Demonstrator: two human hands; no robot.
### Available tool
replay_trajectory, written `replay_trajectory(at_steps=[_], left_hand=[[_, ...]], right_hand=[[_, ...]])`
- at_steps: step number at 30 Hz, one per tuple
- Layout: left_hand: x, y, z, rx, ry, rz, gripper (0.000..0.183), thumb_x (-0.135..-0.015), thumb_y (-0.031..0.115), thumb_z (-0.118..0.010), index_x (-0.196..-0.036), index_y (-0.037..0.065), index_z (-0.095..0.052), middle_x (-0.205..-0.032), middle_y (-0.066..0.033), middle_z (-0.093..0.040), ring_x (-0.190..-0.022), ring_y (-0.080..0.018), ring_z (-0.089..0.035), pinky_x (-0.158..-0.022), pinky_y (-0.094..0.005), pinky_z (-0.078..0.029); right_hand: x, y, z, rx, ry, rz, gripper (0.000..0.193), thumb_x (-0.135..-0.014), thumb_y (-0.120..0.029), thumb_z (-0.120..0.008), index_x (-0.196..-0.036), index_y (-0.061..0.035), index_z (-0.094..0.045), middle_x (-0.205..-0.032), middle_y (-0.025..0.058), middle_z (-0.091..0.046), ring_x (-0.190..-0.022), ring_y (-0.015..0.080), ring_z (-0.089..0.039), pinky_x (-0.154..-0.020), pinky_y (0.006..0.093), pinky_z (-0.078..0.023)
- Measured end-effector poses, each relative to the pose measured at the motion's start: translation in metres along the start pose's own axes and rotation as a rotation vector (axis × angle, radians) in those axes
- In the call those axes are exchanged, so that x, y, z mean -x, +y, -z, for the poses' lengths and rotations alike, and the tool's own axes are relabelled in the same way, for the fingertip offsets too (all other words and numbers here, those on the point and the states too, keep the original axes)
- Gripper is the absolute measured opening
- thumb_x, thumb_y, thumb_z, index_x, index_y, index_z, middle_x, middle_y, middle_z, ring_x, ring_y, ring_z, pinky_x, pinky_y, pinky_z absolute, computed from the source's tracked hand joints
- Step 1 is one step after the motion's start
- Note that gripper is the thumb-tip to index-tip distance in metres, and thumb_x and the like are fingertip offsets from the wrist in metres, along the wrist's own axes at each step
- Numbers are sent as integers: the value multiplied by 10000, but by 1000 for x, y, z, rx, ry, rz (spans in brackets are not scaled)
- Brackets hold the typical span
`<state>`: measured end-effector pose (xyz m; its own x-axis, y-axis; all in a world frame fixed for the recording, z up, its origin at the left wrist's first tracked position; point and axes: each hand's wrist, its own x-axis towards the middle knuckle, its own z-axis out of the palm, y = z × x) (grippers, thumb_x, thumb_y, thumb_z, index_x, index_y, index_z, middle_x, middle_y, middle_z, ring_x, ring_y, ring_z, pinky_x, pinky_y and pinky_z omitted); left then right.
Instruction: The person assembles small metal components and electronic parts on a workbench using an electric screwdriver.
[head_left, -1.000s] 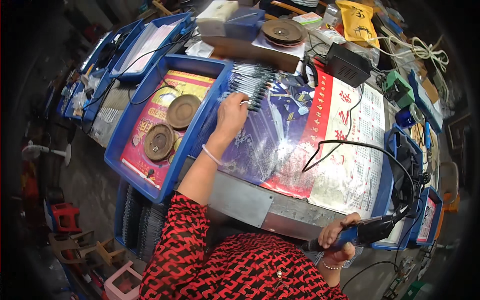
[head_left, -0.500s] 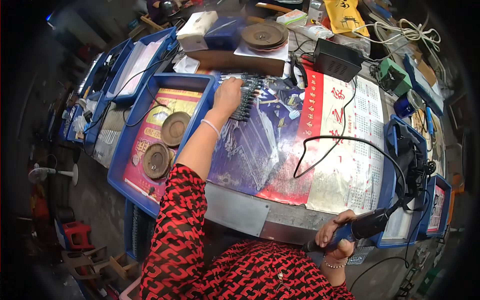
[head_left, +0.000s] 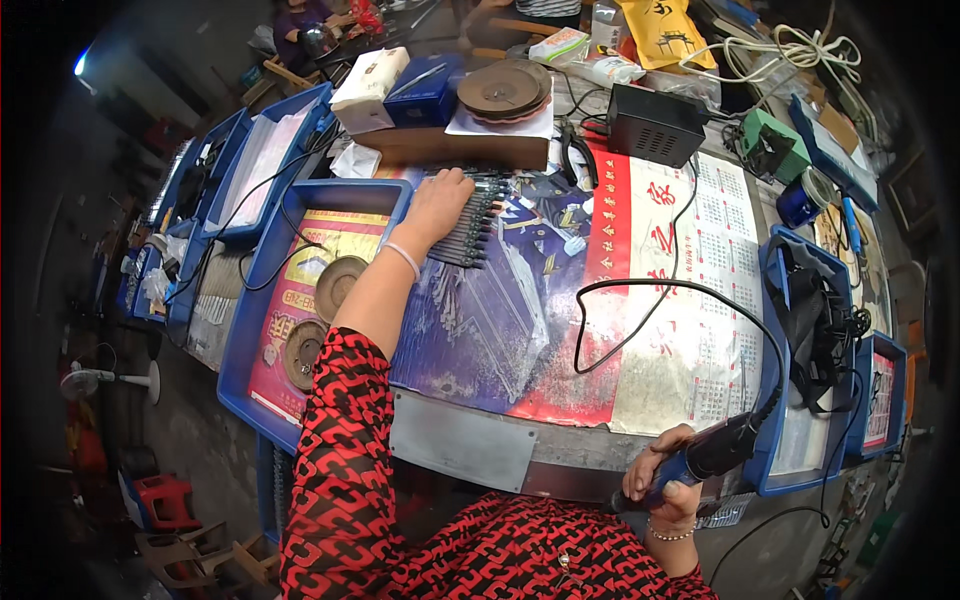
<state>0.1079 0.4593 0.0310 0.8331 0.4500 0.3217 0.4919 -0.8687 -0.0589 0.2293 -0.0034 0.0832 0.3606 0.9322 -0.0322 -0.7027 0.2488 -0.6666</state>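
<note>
Just under left-hand fingers: dark component row.

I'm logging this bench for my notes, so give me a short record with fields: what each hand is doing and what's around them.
left hand: reaching forward, palm resting on a row of dark slim parts
right hand: at the bench's near edge, gripping a dark corded tool
cable: black, loops across the printed sheet
left of the arm: blue tray with brown discs
far side: black box
</note>
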Motion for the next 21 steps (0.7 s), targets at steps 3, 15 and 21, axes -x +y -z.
replay_trajectory(at_steps=[3, 15, 21], left_hand=[[0, 4, 12, -30, 132, -28, 117, -787, 69, -479, -890, 88, -530, -852, -68, -539, -854, -277, -523, -701, -403, -401], [31, 107, 184, 1079, 594, 202, 109, -909, 94, -502, -963, 3, -475, -768, -85, -573, -618, -121, -584, -543, -236, -464], [142, 192, 176, 1738, 191, 608, 186, -948, 152, -439, -1092, 35, -451, -766, -51, -569, -566, -72, -520, -512, -179, -421]], right_hand=[[1, 0, -1, 4, 4, -15, 503, -678, -136, -712, -1043, 39, -414, -673, 147, -548, -567, 213, -560, -547, 328, -493], [8, -9, -18, 122, 23, 308, 544, -729, -256, -680, -1123, -21, -387, -640, 80, -502, -501, 160, -487, -493, 296, -449], [-5, -23, -35, 241, 125, 642, 468, -803, -264, -602, -1167, -45, -406, -724, 52, -466, -550, 124, -451, -515, 270, -393]])
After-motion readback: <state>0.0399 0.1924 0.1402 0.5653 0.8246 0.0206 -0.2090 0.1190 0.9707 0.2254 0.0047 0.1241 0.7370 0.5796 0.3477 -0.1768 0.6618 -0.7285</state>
